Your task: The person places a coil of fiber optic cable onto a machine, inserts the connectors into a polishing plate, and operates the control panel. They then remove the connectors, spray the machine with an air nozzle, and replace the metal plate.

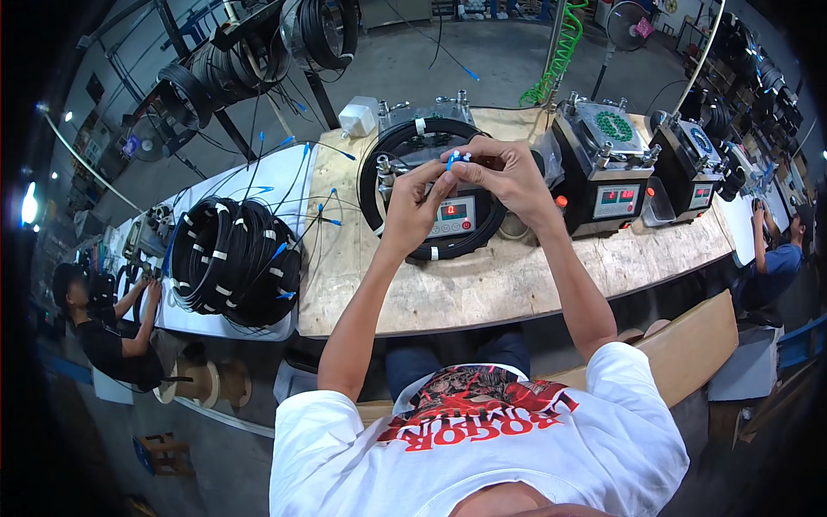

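- A small blue-and-white connector sits between the fingertips of both hands, above the near side of the first machine and over the far part of the wooden table.
- The left hand holds the connector from the left, its thumb and forefinger pinched narrow.
- The right hand grips it from the right, thumb and forefinger also drawn close together.
- Below and around the hands, a black cable coil with white ties rings a control panel with a lit red display; whether the coil touches the machine I cannot tell.
- At the far left of that machine stands a white plastic bottle, on the wooden table.
- To the right are a second machine, with a ring of green dots on top, and a third machine, with a blue ring.
- To the left, a heap of black coils with blue connector ends lies on a white table.
- Farther off, a green spiral hose hangs beyond the second machine.
- One co-worker is at the left, another at the right.
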